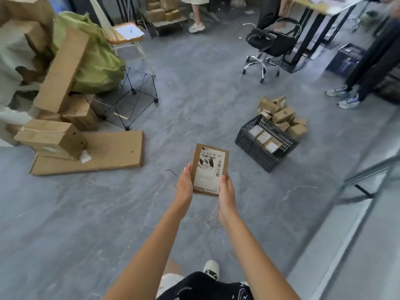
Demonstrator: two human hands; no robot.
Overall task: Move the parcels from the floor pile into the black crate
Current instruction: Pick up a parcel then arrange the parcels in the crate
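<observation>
I hold a small brown parcel [209, 167] with a white shipping label in front of me, above the grey floor. My left hand [184, 184] grips its left edge and my right hand [226, 191] grips its lower right edge. The black crate [251, 146] stands on the floor ahead to the right, with three labelled parcels [264, 138] lying inside. Behind the crate lies the floor pile of small brown parcels [282, 114], touching its far rim.
Large cardboard boxes [62, 118] and a flat sheet are heaped at the left, with a green sack [95, 61] and a wire cart [134, 98]. A black office chair [270, 44], a table and two standing people [368, 68] are at the back and right.
</observation>
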